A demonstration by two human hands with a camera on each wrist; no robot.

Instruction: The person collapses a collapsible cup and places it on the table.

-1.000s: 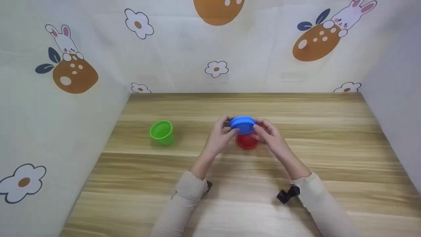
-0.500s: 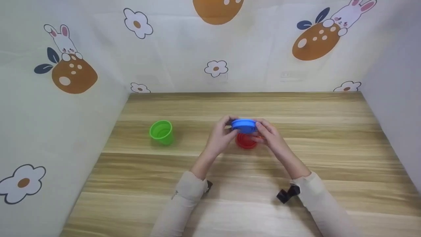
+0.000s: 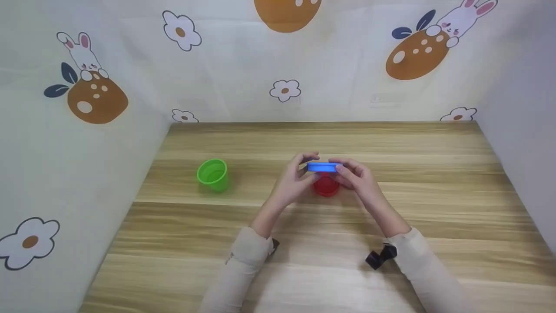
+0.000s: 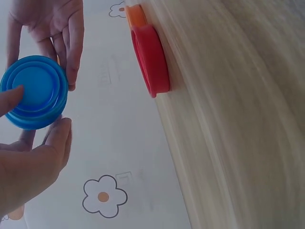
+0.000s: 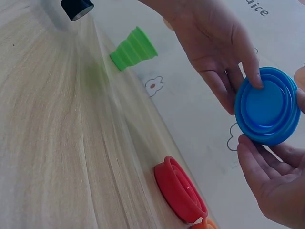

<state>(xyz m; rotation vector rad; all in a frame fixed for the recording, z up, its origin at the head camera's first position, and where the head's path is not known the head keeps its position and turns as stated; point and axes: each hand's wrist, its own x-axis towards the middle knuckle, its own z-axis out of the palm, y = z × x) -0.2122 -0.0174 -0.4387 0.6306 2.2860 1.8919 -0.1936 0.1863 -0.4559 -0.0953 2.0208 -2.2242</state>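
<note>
A blue collapsible cup (image 3: 323,167), folded flat into a ringed disc, is held up above the table between both hands. My left hand (image 3: 293,176) grips its left edge, the thumb lying on the ringed face in the left wrist view. From the other side my right hand (image 3: 360,178) pinches the rim between thumb and fingers. Below and partly behind the hands, a red collapsible cup (image 3: 325,186), also folded flat, rests on the table. Beside it sits an orange folded piece (image 4: 137,15), hidden in the head view.
A green collapsible cup (image 3: 213,174) stands extended on the left of the wood-grain table (image 3: 182,252). Patterned wall covering (image 3: 234,65) rises behind and along the left side. Black devices, one of them a small black block (image 3: 380,257), are fixed at the wrists.
The blue cup has tipped in the hands, from its ringed face showing to nearly edge-on in the head view. Left fingers have lifted a little off its far rim. Arms stay in place.
</note>
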